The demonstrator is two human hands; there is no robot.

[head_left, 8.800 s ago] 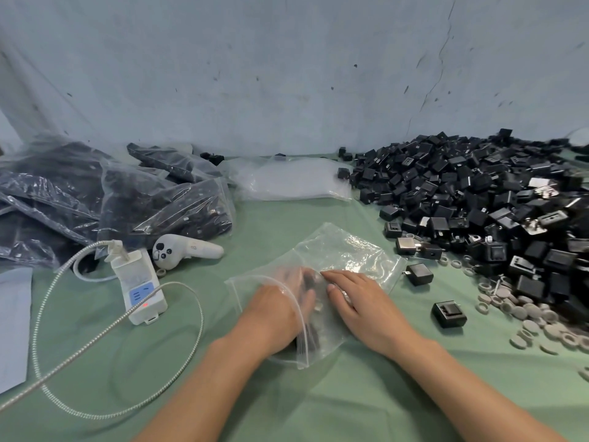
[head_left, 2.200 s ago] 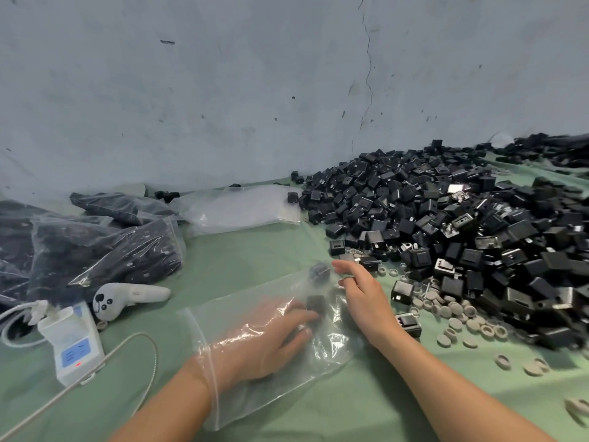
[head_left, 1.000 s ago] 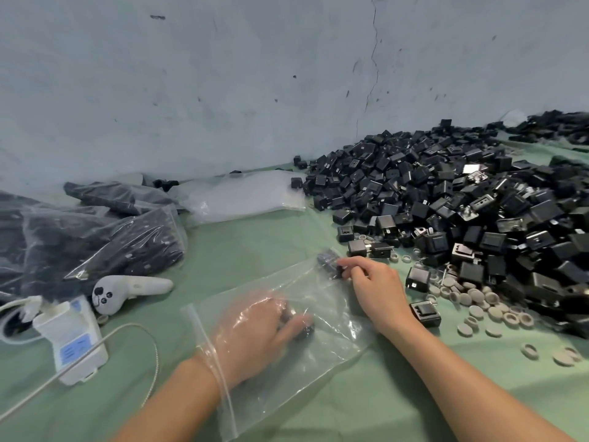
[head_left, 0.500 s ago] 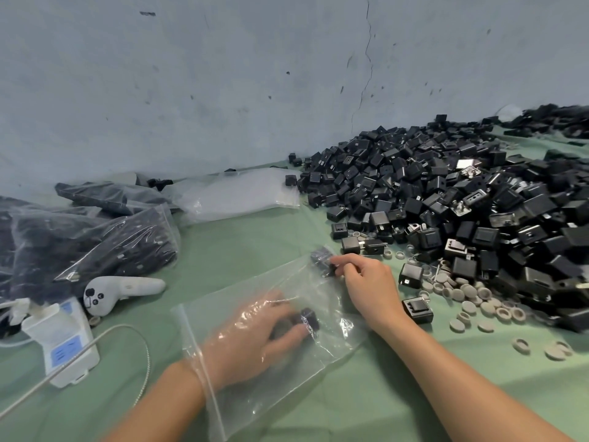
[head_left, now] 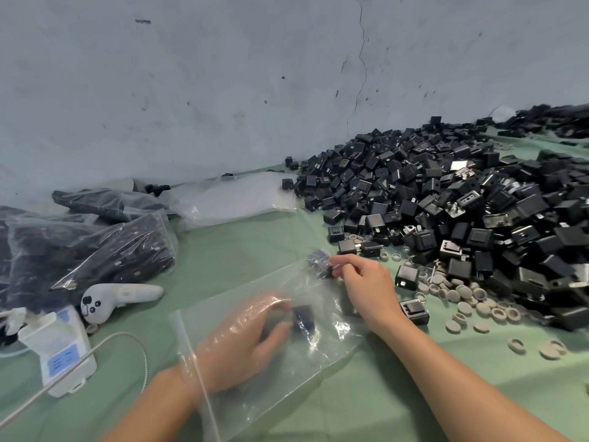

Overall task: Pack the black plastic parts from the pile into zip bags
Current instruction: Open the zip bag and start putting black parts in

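A black part (head_left: 303, 318) is pinched between the thumb and fingertips of the left hand (head_left: 242, 342), which is pushed wrist-deep into a clear zip bag (head_left: 287, 371) lying flat in the lower centre of the frame; the hand is blurred behind the film. The bag's far corner is gripped by the curled fingers of the right hand (head_left: 366, 282), just right of centre, and a second black part (head_left: 318, 266) is seen inside the bag at that corner. Whether that part is gripped through the film cannot be told.

Just right of the right hand, two loose black parts lie on the green table cover (head_left: 255, 244) among scattered grey round caps (head_left: 462, 301). Beyond them, the pile of black plastic parts (head_left: 462, 199) fills the right side of the frame up to the wall.

At the left edge, filled zip bags (head_left: 105, 250) are heaped. A stack of empty clear bags (head_left: 236, 200) lies against the wall at upper centre. A white handheld controller (head_left: 121, 296) and a white device with a blue label (head_left: 60, 349) are seen at lower left.
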